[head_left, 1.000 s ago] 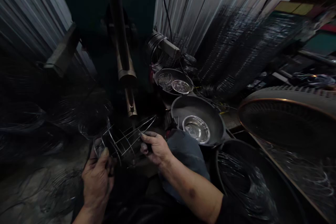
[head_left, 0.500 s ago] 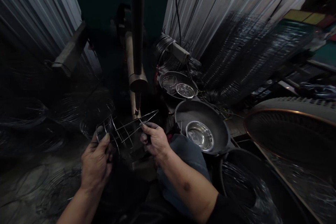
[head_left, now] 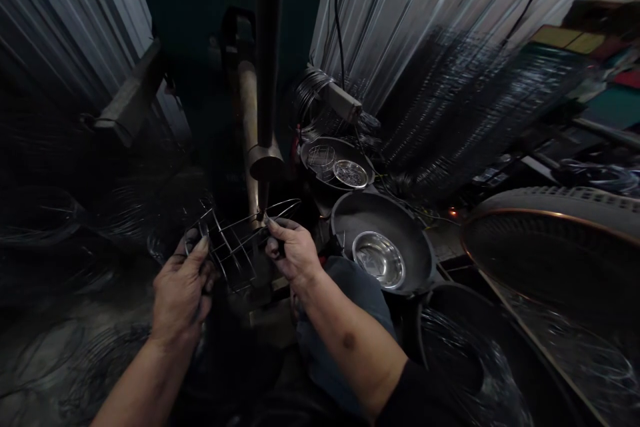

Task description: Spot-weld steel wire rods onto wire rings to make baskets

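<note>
A wire rack (head_left: 231,248) of thin crossed metal rods with a curved rim is in front of me. My left hand (head_left: 181,287) is closed around its left end, the thumb on a loop of wire. On the right, my right hand (head_left: 293,248) pinches a small wire piece against the rack's right side; its exact shape is too dark to make out. That spot sits between the upper rod-like electrode (head_left: 263,195) and the lower metal arm (head_left: 253,203) of what looks like a spot welder. Whether the electrode touches the wire I cannot tell.
To the right, a dark basin (head_left: 345,220) holds a shiny metal bowl (head_left: 379,260) with small pieces. Behind it, another basin (head_left: 313,177) holds wire grids and a dish (head_left: 350,174). Coiled wire fills a tub (head_left: 425,340) at lower right; a large round fan-like guard (head_left: 545,213) stands beyond.
The rack has tilted and shifted slightly, its right end higher and nearer the electrode. My right hand moved slightly up and left with it. The view has turned a little.
</note>
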Demonstrator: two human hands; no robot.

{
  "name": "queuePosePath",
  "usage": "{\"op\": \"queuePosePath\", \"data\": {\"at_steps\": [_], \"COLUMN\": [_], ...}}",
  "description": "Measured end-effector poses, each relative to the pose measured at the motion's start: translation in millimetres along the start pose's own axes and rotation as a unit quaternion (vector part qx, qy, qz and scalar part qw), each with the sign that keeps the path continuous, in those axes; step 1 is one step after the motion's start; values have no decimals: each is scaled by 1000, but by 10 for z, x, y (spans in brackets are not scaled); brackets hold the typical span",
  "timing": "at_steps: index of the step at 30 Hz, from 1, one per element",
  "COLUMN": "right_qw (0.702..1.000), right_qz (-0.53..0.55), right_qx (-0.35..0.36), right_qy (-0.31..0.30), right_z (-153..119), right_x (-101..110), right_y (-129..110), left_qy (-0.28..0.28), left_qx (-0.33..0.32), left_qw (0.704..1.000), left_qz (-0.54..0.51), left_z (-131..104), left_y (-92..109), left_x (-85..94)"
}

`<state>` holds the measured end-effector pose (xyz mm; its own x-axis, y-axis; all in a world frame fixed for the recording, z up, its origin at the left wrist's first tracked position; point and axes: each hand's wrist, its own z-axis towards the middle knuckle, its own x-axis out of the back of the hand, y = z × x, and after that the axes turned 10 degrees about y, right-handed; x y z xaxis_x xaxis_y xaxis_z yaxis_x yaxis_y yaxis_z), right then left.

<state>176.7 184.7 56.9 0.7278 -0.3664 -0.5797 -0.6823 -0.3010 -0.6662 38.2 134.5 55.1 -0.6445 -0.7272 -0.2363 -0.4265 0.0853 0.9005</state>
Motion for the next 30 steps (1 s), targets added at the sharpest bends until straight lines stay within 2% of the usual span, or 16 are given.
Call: {"op": "queuePosePath", "data": {"at_steps": [4, 14, 19, 21, 25, 30], "right_qw": [1000, 1000, 1000, 1000, 998, 998], "right_qz": [5, 10, 4, 6, 1, -19], "right_qx": [-6, -3, -5, -7, -25, -16], "right_qy": [-1, 5, -15, -28, -51, -61], "right_z": [2, -1, -8, -14, -50, -104], "right_x": [2, -10, -12, 7, 21, -74], "right_y": [3, 28, 1, 6, 88, 231], "left_qy": [-34, -6, -40, -32, -1, -17], "left_qx": [-6, -20, -30, -30, -28, -35], "left_qw": [999, 1000, 998, 999, 999, 998], "left_qz": [-20, 21, 30, 21, 39, 41], "left_z": [31, -17, -39, -60, -89, -48], "left_y": [6, 45, 101, 118, 134, 177], "left_x": [0, 1, -6, -11, -3, 0]}}
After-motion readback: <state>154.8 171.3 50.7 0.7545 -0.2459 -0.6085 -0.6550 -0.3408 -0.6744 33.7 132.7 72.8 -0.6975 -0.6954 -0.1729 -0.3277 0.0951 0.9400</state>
